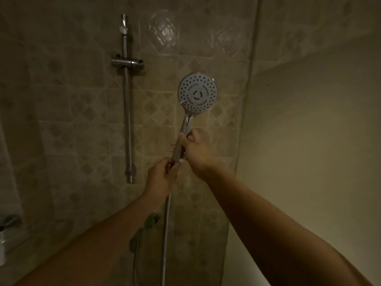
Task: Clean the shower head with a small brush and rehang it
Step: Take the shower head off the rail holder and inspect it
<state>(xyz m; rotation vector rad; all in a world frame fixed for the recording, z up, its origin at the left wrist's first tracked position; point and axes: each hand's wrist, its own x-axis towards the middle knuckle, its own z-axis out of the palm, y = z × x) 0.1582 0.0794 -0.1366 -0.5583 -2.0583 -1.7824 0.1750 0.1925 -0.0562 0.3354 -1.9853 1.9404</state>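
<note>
The round white shower head faces me in front of the tiled wall, its chrome handle running down and left. My right hand is wrapped around the handle's middle. Just below it, my left hand grips the handle's lower end where the metal hose joins and hangs down. The empty chrome holder sits on the vertical slide rail to the left of the head. No brush is visible.
A clear suction hook or dish sticks to the tiles above the head. A plain wall meets the tiles at the right corner. Dark-green fittings show low behind my left arm, and a chrome fixture sits at the left edge.
</note>
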